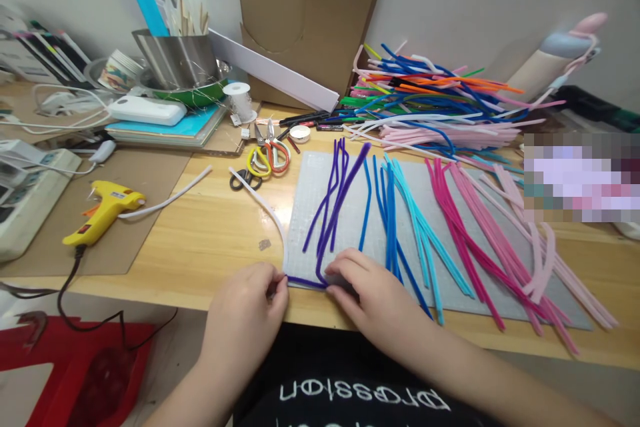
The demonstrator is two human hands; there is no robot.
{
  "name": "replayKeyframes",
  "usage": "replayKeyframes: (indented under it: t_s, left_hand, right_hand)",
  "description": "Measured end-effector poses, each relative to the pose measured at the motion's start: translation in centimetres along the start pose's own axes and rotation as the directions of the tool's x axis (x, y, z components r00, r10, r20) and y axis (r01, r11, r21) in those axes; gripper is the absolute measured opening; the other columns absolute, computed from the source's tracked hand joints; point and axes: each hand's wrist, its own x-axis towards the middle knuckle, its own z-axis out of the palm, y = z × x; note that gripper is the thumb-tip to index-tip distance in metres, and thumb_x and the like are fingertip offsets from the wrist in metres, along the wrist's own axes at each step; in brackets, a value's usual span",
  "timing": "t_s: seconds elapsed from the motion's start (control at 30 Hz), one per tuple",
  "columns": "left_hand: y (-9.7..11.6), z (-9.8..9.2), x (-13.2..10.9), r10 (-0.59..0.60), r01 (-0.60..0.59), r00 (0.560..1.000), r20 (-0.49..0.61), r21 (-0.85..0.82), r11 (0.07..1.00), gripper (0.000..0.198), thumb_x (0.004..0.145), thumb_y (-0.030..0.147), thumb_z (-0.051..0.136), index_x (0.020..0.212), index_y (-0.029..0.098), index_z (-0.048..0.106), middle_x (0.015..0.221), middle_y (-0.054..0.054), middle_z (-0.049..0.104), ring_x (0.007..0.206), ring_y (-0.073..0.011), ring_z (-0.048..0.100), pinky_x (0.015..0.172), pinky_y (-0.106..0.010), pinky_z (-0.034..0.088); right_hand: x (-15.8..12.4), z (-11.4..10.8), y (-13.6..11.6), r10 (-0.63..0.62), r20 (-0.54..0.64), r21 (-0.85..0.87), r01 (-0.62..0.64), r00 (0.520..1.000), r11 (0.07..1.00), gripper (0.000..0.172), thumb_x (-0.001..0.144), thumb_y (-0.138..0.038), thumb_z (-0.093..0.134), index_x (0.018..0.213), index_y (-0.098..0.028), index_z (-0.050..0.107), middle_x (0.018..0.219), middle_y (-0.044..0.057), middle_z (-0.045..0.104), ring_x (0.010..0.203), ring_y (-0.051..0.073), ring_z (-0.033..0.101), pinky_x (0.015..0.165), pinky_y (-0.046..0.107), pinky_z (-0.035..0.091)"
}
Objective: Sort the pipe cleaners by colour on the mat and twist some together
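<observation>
A purple pipe cleaner (306,281) runs low across the front edge of the grey cutting mat (410,173) and bends upward near its right end. My left hand (250,300) pinches its left end; the lower end of a white pipe cleaner (270,209) reaches the same fingertips, and I cannot tell whether it is gripped too. At the bend, the thumb and fingers of my right hand (370,287) close on the purple one. More purple pipe cleaners (330,193) lie just above, beside blue (390,220), light blue (423,233), magenta (457,233) and pink (500,233) groups.
A yellow glue gun (103,210) rests on cardboard at left, near a power strip (30,193). Scissors (270,159) and a wire spool (240,103) lie behind the mat. A large pipe cleaner pile (440,103) and a bottle (550,60) stand at back right.
</observation>
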Motion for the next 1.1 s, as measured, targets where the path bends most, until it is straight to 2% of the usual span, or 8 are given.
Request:
replayKeyframes:
  t_s: [0.07,0.17,0.37,0.5,0.63,0.87,1.1]
  left_hand:
    - [0.0,0.0,0.0,-0.003,0.002,1.000,0.007,0.004,1.000,0.019,0.084,0.029,0.047,0.068,0.020,0.052,0.066,-0.001,0.058,0.066,-0.0179,0.054,0.057,-0.029,0.036]
    - [0.0,0.0,0.0,-0.014,0.014,1.000,0.008,0.004,1.000,0.019,0.083,0.029,0.048,0.066,0.020,0.051,0.065,0.000,0.058,0.065,-0.0178,0.054,0.056,-0.028,0.035]
    - [0.0,0.1,0.0,0.002,-0.002,1.000,-0.001,0.013,1.000,0.019,0.083,0.029,0.048,0.066,0.020,0.051,0.065,0.000,0.058,0.066,-0.0179,0.054,0.058,-0.029,0.036]
    - [-0.1,0.3,0.1,0.004,-0.004,1.000,-0.013,0.013,1.000,0.018,0.083,0.028,0.048,0.067,0.020,0.051,0.066,-0.001,0.059,0.066,-0.0179,0.055,0.058,-0.029,0.037]
    - [-0.1,0.3,0.0,0.011,-0.011,1.000,-0.012,0.021,1.000,0.018,0.083,0.029,0.048,0.068,0.020,0.051,0.066,0.000,0.059,0.066,-0.0181,0.055,0.058,-0.029,0.038]
    - [-0.2,0.3,-0.1,0.026,-0.025,0.999,-0.042,0.031,0.999,0.018,0.082,0.028,0.049,0.066,0.020,0.050,0.064,0.000,0.057,0.064,-0.0170,0.054,0.056,-0.028,0.036]
    - [0.2,-0.1,0.3,0.084,-0.084,0.996,0.006,0.026,0.996,0.018,0.083,0.024,0.045,0.066,0.020,0.045,0.065,0.001,0.054,0.064,-0.0156,0.050,0.055,-0.027,0.033]
  right_hand:
    - [-0.3,-0.4,0.1,0.004,-0.014,-0.054,-0.005,1.000,0.999,0.007,0.086,-0.015,0.048,0.088,-0.018,0.054,0.092,0.003,0.055,0.084,0.017,0.050,0.075,0.031,0.041]
    - [-0.8,-0.6,0.3,-0.031,-0.030,-0.114,0.027,0.999,0.993,0.010,0.087,-0.017,0.046,0.079,-0.018,0.052,0.084,0.003,0.054,0.080,0.017,0.049,0.071,0.032,0.040]
    - [-1.0,0.9,0.3,-0.047,-0.079,-0.060,0.043,0.996,0.997,0.007,0.088,-0.022,0.048,0.086,-0.019,0.053,0.083,0.002,0.056,0.079,0.016,0.051,0.070,0.030,0.039]
    - [-0.4,1.4,0.1,-0.041,-0.098,-0.097,0.032,0.994,0.995,0.012,0.089,-0.021,0.046,0.081,-0.018,0.054,0.079,0.002,0.057,0.076,0.016,0.052,0.068,0.029,0.039]
    - [0.1,1.3,0.0,-0.016,-0.124,-0.102,0.003,0.992,0.995,0.008,0.087,-0.019,0.048,0.084,-0.019,0.056,0.081,0.002,0.059,0.076,0.015,0.054,0.068,0.028,0.040]
    - [0.4,1.3,0.0,-0.019,-0.097,-0.144,0.005,0.995,0.990,0.016,0.089,-0.020,0.044,0.084,-0.020,0.058,0.083,0.002,0.059,0.077,0.014,0.055,0.066,0.026,0.040]
    - [0.8,0.7,-0.6,0.031,-0.080,-0.138,-0.042,0.996,0.990,0.015,0.088,-0.021,0.043,0.083,-0.019,0.057,0.080,0.002,0.060,0.074,0.014,0.056,0.064,0.025,0.038]
